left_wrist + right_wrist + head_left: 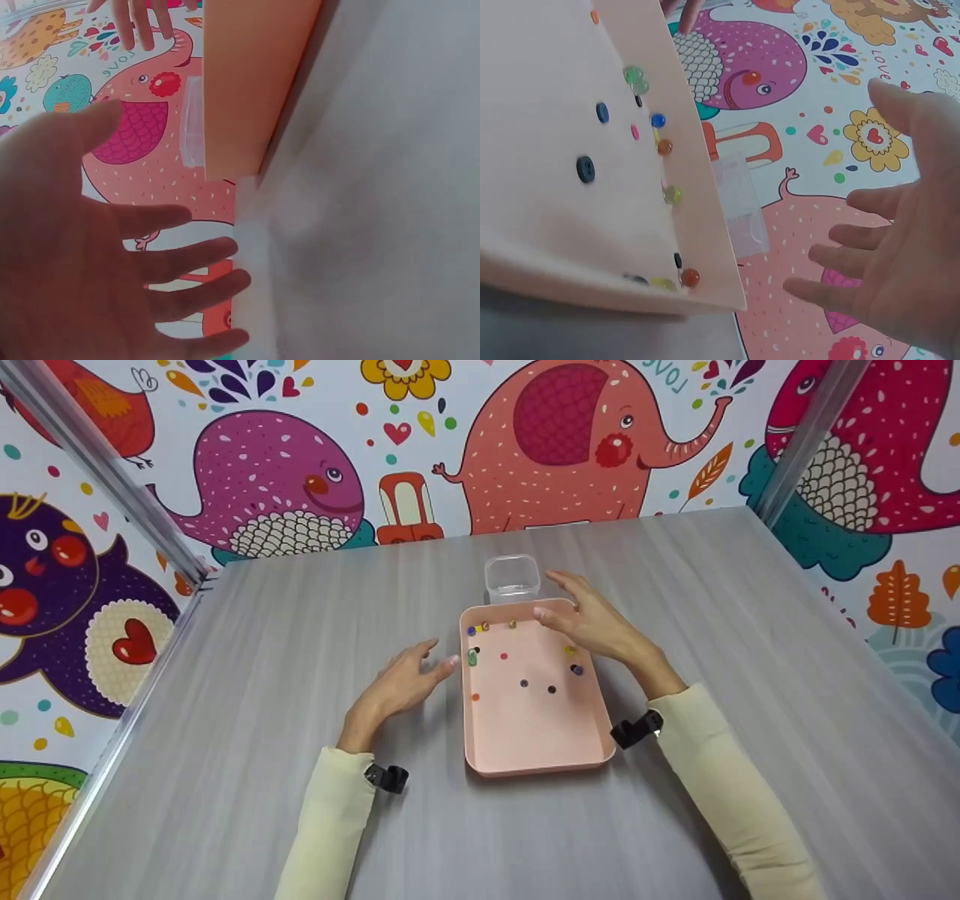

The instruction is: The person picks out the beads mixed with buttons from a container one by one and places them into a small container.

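A pink tray point(540, 735) lies on the table with several small buttons and glass beads scattered in it. Among them are a dark button point(586, 169), a green bead point(635, 79), an orange-brown bead point(691, 277) and a blue bead point(658, 120). Just beyond the tray's far edge stands a clear plastic container point(513, 577). My left hand point(405, 681) hovers by the tray's left side, fingers spread and holding nothing. Over the far right corner of the tray is my right hand point(596, 622), its fingers extended and nothing in them; it hides part of the rim.
The grey wood-grain table point(300, 622) extends around the tray. Cartoon-printed panels point(420, 450) stand behind it and at both sides, with metal posts point(112, 480) at the corners. A black strap point(636, 729) sits on the right wrist and another point(387, 778) on the left.
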